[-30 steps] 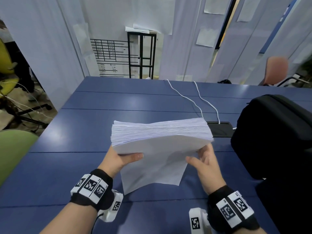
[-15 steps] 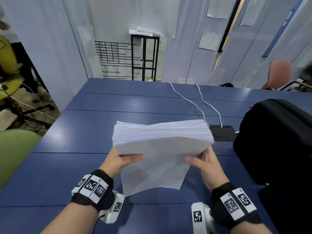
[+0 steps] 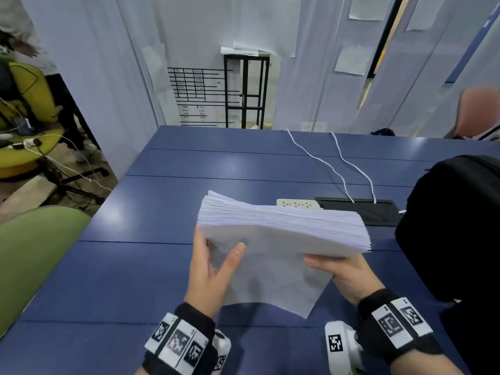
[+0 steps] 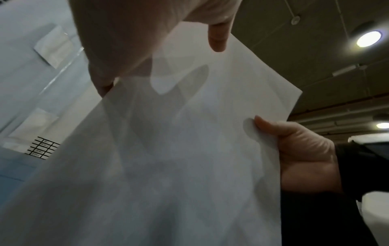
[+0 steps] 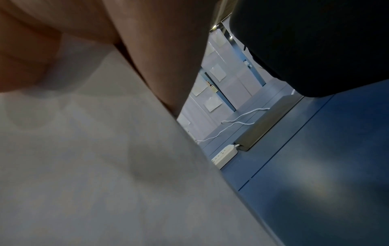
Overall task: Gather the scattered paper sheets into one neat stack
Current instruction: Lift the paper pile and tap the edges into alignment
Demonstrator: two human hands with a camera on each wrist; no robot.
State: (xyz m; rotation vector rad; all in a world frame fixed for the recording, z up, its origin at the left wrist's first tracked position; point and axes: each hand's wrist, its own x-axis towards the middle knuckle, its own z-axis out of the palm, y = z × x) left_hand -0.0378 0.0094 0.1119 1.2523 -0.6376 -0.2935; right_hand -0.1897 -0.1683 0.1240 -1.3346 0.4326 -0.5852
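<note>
Head view: the stack point(image 3: 281, 234) stands on edge between both hands above the table point(image 3: 135, 280), at the centre of the frame, and it has tipped since half a second ago, so its top edge now slopes down toward 3 o'clock and the sheets fan out at the upper left corner. The left hand point(image 3: 213, 272) has loosened: its thumb now points up along the near face at 9 o'clock with fingers fairly straight beside the edge, where before it clasped the stack. The right hand point(image 3: 343, 274), at 4 o'clock, pinches the lower right corner, thumb on the near sheet. Left wrist view: thumb and fingers lie spread on the paper. Right wrist view: too dark and close to tell the fingers. I judge this a regrip before tapping the edges square; the sheets look gathered, only neatness remains
</note>
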